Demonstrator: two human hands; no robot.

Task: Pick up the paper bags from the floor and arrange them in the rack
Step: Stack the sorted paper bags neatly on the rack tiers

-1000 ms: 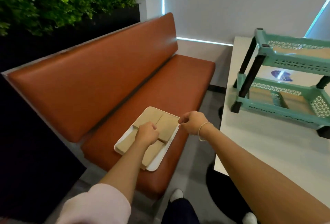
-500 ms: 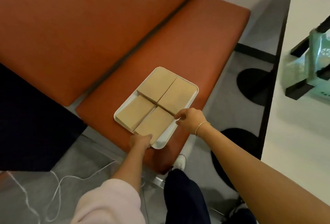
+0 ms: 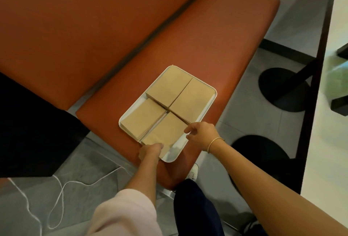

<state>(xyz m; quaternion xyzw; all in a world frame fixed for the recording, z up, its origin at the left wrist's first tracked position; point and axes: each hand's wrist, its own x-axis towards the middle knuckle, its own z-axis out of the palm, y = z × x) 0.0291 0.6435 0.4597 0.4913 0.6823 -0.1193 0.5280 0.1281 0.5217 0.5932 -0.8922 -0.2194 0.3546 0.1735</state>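
Near-right bag stack [image 3: 165, 132] on tray [image 3: 174, 155] at bench's front edge, long axis pointing away: left hand [image 3: 150, 151] pinches near end, right hand [image 3: 202, 135] pinches right edge.

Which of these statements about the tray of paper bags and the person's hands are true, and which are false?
1. Four stacks of paper bags lie in the white tray. True.
2. The tray sits on the floor. False: it sits on the orange bench.
3. Both hands are at the nearest stack. True: left hand at its near end, right hand at its right edge.
4. The right wrist is bare. False: it wears a bracelet.
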